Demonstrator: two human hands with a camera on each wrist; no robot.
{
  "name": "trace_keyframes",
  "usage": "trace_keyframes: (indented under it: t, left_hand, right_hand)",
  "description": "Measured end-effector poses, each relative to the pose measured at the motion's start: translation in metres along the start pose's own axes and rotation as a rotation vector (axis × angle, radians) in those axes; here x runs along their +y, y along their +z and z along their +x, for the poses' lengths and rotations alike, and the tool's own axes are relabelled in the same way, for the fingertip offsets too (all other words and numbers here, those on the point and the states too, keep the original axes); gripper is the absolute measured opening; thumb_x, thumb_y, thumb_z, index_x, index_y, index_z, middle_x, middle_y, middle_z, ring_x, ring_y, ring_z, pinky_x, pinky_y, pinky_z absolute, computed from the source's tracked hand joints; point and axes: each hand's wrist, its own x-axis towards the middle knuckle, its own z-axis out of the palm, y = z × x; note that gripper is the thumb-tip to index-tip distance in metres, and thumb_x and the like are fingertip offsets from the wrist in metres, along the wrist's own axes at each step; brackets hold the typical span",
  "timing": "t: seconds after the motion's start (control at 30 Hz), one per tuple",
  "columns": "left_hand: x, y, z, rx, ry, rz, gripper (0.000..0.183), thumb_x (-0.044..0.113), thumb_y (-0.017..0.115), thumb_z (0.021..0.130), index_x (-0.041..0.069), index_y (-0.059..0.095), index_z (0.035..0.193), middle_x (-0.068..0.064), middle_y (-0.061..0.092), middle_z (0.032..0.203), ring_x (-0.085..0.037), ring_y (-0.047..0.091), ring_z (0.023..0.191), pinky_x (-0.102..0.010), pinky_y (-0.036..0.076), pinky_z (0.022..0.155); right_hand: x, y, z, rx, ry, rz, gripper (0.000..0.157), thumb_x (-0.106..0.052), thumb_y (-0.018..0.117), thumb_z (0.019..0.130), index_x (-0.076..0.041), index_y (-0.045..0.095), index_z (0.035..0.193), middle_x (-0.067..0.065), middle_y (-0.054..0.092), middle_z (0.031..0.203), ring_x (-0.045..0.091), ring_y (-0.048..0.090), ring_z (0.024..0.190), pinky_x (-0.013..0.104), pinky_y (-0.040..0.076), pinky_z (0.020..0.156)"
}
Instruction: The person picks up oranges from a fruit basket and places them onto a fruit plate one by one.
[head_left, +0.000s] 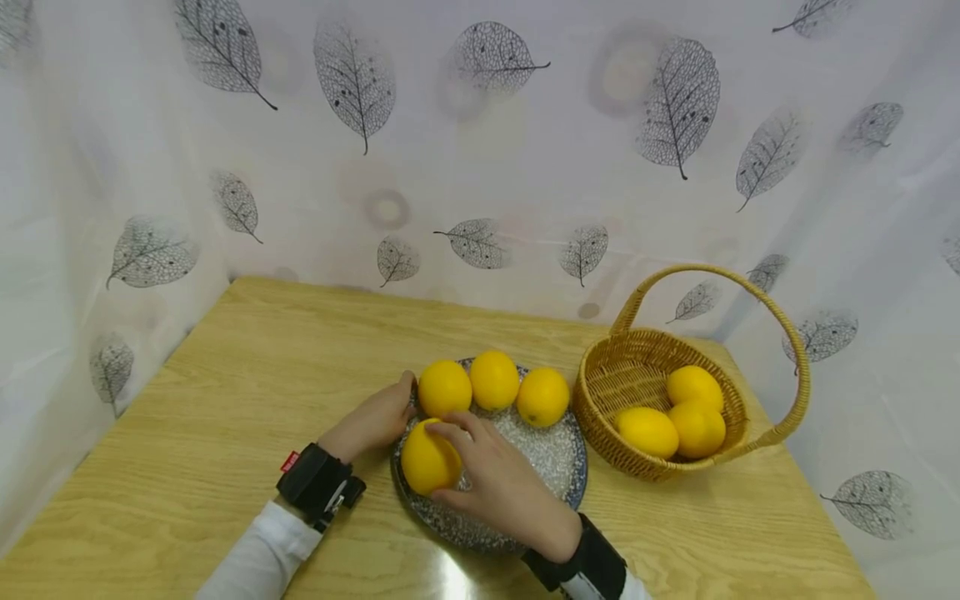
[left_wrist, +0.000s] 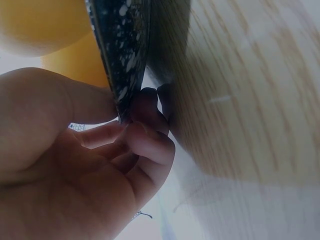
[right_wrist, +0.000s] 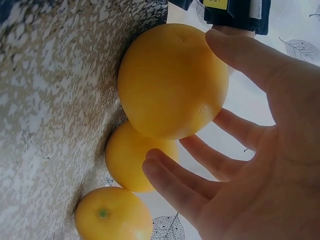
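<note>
A speckled plate [head_left: 540,454] with a dark blue rim stands on the wooden table, bearing several oranges. Gripping its left rim is my left hand [head_left: 381,412]; the left wrist view shows the thumb above the rim [left_wrist: 120,55] and curled fingers beneath it. My right hand [head_left: 506,483] has its thumb and fingers round the nearest orange [head_left: 427,458], at the plate's left side. That orange [right_wrist: 172,82] sits against the plate in the right wrist view, thumb at one side and fingertips at the other. Behind it, three oranges [head_left: 493,380] line the far rim.
Right of the plate stands a wicker basket [head_left: 607,375] with a tall arched handle [head_left: 795,333]. Inside lie three oranges [head_left: 696,427]. A pale curtain [head_left: 517,167] printed with dark leaves hangs behind and beside the wooden table [head_left: 247,375].
</note>
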Motion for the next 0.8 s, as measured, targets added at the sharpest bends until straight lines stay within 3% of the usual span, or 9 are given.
trace_keyframes:
  t: [0.23, 0.57, 0.8]
  left_hand:
    - [0.001, 0.000, 0.003, -0.012, -0.009, 0.008, 0.026, 0.002, 0.055, 0.102, -0.009, 0.045, 0.124, -0.024, 0.067, 0.102, -0.028, 0.067, 0.088, -0.036, 0.052, 0.071]
    - [0.000, 0.000, 0.002, -0.022, -0.030, -0.011, 0.027, 0.002, 0.054, 0.102, -0.009, 0.044, 0.125, -0.020, 0.066, 0.097, -0.023, 0.063, 0.083, -0.034, 0.050, 0.069]
    - [0.001, 0.000, 0.001, -0.015, -0.025, -0.023, 0.025, 0.002, 0.054, 0.102, -0.009, 0.044, 0.123, -0.022, 0.066, 0.099, -0.024, 0.064, 0.085, -0.035, 0.051, 0.071]
  right_hand:
    - [-0.001, -0.003, -0.002, -0.004, 0.014, 0.012, 0.071, -0.042, 0.078, 0.088, -0.023, 0.048, 0.149, 0.002, 0.046, 0.154, 0.021, 0.050, 0.138, 0.041, 0.046, 0.112]
    - [0.005, -0.008, 0.001, -0.026, 0.009, -0.011, 0.062, -0.047, 0.066, 0.097, -0.023, 0.045, 0.151, 0.001, 0.045, 0.155, 0.020, 0.048, 0.140, 0.041, 0.046, 0.113]
    - [0.012, -0.018, 0.003, -0.037, 0.018, -0.037, 0.059, -0.047, 0.062, 0.099, -0.022, 0.047, 0.150, 0.006, 0.044, 0.157, 0.026, 0.046, 0.143, 0.045, 0.043, 0.115]
